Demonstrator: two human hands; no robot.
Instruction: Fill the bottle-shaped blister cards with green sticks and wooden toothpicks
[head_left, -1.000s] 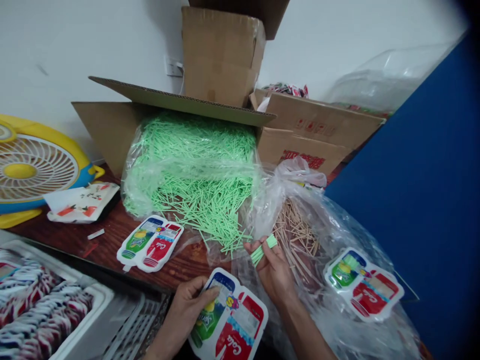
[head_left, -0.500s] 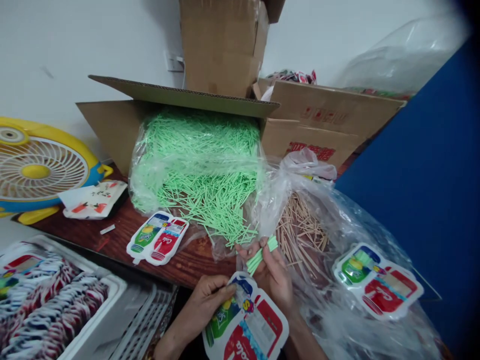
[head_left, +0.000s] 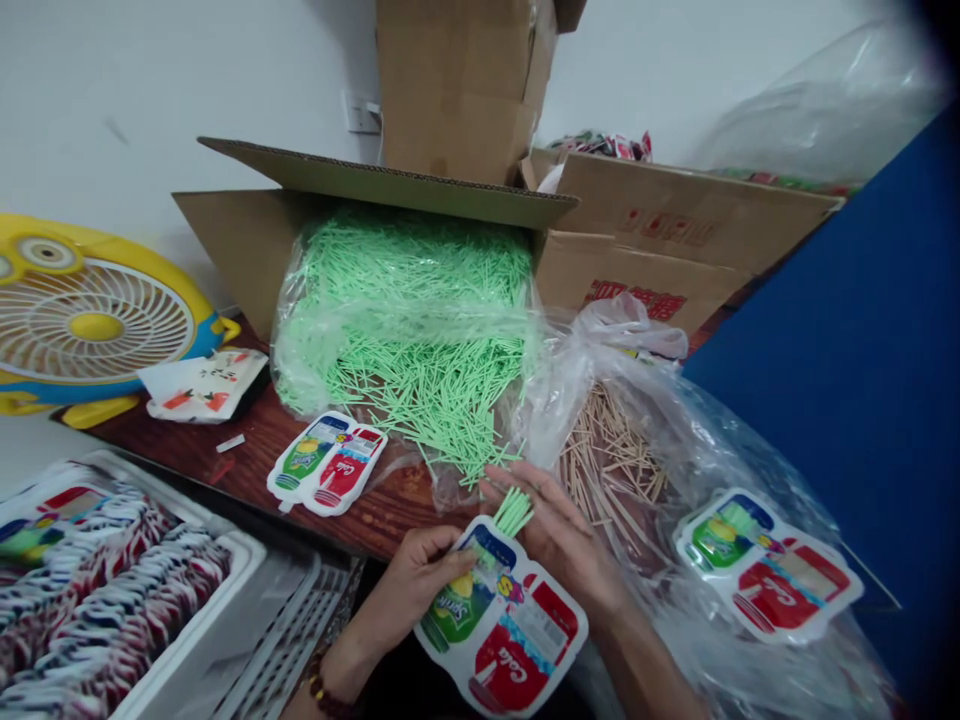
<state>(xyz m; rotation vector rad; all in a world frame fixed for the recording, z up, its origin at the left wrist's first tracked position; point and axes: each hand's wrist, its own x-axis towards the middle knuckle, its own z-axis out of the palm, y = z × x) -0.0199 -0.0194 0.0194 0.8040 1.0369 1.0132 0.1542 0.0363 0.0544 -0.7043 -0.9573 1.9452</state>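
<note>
Cardboard walls the open box [head_left: 390, 190] at the back of the table [head_left: 360, 525], with a heap of green sticks [head_left: 442, 380] spilling forward from it. Before the table's edge, the printed pouch [head_left: 495, 620] is held tilted, its green-bottle side uppermost. The left hand [head_left: 409, 585] has thumb and fingers clamped on its upper left edge. That pinch is best kept firm, yet clear of the top edge so the mouth can gape. The right hand [head_left: 566, 540] lies beside that top, fingers stretched out rather than wrapped; whether they touch the bundle [head_left: 514, 512] I cannot tell. Its lower ends are hidden at the pouch's top edge, probably inside. Pressing the ends down evenly, along the bottle's length, should keep single sticks from fanning out or catching the rim.
</note>
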